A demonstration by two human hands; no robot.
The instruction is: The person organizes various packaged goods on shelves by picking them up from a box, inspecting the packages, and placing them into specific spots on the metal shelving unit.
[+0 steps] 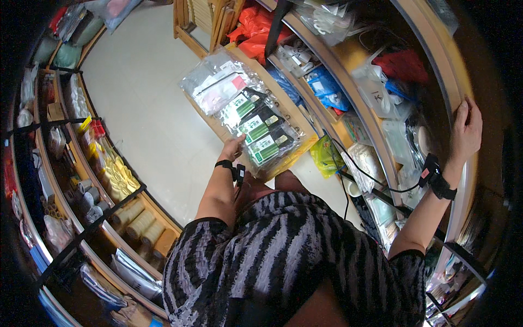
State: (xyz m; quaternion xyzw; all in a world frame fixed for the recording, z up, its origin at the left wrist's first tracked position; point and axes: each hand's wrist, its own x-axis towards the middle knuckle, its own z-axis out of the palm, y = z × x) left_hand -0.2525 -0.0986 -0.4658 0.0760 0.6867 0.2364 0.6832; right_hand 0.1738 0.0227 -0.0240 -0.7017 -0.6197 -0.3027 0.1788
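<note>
My left hand [233, 148] is at the left edge of a low wooden box [309, 143]. Its partly bent fingers touch the side of clear plastic packets there, and it does not appear to grip them. Packets with green-and-white labels and black contents [254, 128] lie in a row on the box. Beyond them is a clear bag with white and pink contents [218, 92]. My right hand [468, 129] is raised at the far right, with its fingers bent over the edge of a high shelf board [456, 82]. Both wrists wear black bands with small devices.
Left shelves hold thread spools [140, 224], yellow bundles [117, 177] and bagged goods. Right shelves carry clear bins [376, 90] and a blue bag [327, 90]. A yellow-green bag [327, 156] stands on the floor near a hanging black cable [376, 180]. Wooden folding furniture [210, 22] is at the back.
</note>
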